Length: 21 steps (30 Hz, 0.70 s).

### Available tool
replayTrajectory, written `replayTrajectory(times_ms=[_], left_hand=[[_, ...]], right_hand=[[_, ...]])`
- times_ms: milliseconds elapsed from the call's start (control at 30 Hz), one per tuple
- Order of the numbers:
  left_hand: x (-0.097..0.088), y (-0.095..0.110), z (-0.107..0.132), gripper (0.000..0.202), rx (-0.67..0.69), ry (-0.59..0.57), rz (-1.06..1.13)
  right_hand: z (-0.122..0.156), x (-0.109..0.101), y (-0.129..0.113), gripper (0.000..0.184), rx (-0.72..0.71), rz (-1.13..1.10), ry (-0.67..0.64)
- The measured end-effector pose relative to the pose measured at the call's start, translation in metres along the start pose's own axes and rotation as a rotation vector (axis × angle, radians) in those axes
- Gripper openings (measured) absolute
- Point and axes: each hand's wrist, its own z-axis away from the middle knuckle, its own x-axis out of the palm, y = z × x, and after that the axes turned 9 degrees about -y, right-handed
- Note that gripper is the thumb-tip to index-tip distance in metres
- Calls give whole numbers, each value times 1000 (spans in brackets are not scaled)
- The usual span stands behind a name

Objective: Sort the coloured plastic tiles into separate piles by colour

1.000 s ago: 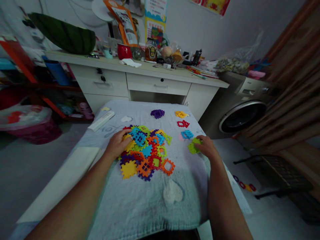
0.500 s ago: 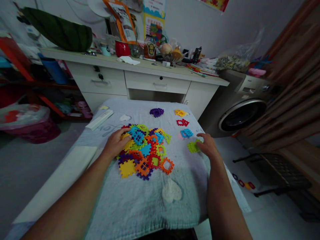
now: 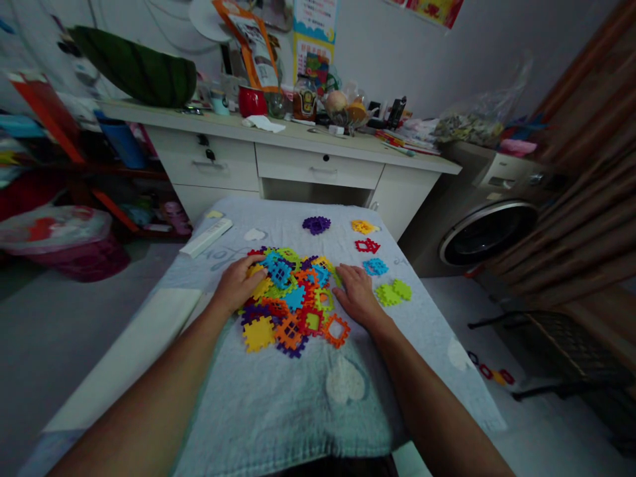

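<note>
A mixed pile of colourful plastic interlocking tiles lies on the cloth-covered table. My left hand rests against the pile's left side, fingers stretched over a yellow tile area and blue pieces. At the pile's right edge, my right hand lies palm down with fingers extended, touching a green piece. Small sorted groups stand apart on the right: green tiles, blue tiles, red tiles and yellow tiles. Purple tiles sit farther back.
A long white object lies at the table's back left. Behind stands a white desk with a watermelon-patterned object, jars and a fruit bowl. A washing machine is at right, a black-legged stool near it.
My right hand has moved left from the green group to the pile's right edge. Two green tiles now show fully on the cloth. My left hand stays at the pile.
</note>
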Motion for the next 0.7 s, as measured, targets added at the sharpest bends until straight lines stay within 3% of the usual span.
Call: replayTrajectory(times_ms=[333, 533, 700], left_hand=[[2, -7, -1, 49, 1, 3, -13], [1, -4, 0, 49, -6, -6, -16], [2, -7, -1, 49, 7, 3, -26]], right_hand=[[-4, -2, 1, 32, 22, 50, -46], [0, -5, -2, 43, 55, 60, -57], [3, -11, 5, 36, 51, -25, 29]])
